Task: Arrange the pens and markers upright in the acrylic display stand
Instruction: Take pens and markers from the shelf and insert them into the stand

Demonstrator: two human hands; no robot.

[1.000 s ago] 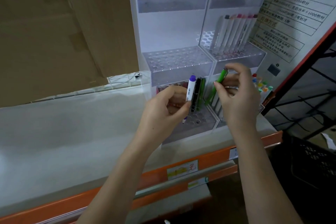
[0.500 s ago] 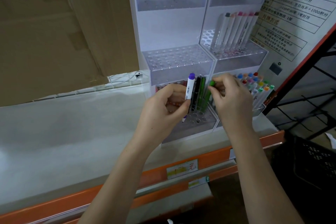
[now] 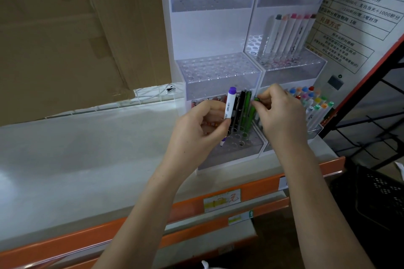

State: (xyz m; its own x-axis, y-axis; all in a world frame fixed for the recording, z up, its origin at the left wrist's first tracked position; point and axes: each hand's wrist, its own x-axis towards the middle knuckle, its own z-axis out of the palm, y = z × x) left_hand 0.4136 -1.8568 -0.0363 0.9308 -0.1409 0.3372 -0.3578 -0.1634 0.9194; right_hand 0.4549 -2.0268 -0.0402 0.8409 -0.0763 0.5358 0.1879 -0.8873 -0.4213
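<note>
While finger-pinched, slim glossy green pen point(image 3: 250, 113)

A shop: price-tagged orange shelf point(image 3: 258, 183), acrylic display stand point(image 3: 209, 28) of markers.

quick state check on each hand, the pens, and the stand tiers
left hand: holds the purple-capped marker, capped, tilted.
right hand: pinches the top of a green pen at the bottom tier.
middle left tier: holes unfilled.
middle right tier: a row of capped markers standing, leaning.

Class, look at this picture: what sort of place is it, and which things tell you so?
Probably a stationery shop: an acrylic display stand of markers, price labels on the orange shelf edge, and a printed notice.
</note>
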